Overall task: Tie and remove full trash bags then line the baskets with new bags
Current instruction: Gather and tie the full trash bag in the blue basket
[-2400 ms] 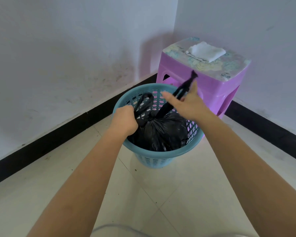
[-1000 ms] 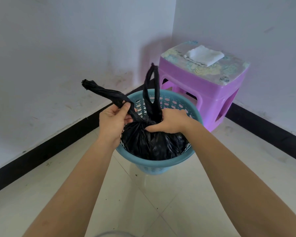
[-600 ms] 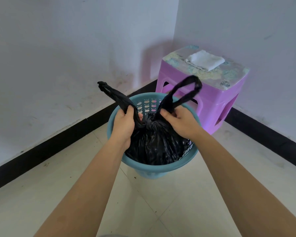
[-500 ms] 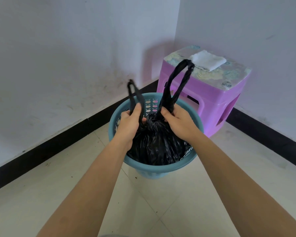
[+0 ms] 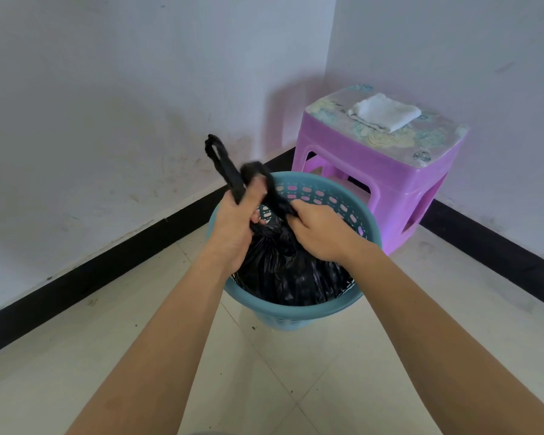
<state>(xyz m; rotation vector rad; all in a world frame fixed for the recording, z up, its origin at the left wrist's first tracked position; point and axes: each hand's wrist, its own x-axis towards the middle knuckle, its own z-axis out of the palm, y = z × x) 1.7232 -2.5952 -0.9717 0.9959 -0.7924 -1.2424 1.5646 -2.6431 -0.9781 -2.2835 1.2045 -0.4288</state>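
- Head view: both hands are close together just above the mouth of the blue basket (image 5: pixel 296 312), each clamped on black plastic. The full trash bag (image 5: pixel 289 274) sits inside the basket directly beneath them.
- The left hand (image 5: pixel 233 227) is fisted round one handle loop (image 5: pixel 223 161), whose free end stands up above its knuckles and leans away toward the wall.
- The right hand (image 5: pixel 321 233) pinches the second handle (image 5: pixel 274 196) low down, next to the bag's gathered neck. That strand arches from its fingers up over the left hand's fingers. It is blurred, so I cannot tell whether it already passes through a loop.
- The step in hand appears to be tying the two handles into a knot. To do it well, the crossing should sit right down at the neck, between the two hands, so no slack mouth remains below the knot.
- The ends are best drawn apart sideways and evenly rather than upward. An upward tug would probably lift the bag and the light basket with it.
- Thin film twisted into a cord can tear or slip, so a firm, steady draw seems safer than a jerk.
- A second throw over the first would likely hold better for lifting the bag out.
- Beyond the right hand stands a purple stool (image 5: pixel 374 177) with a folded cloth (image 5: pixel 383 111) on top, well apart from both hands. A tiled floor (image 5: pixel 296 387) lies below the forearms.
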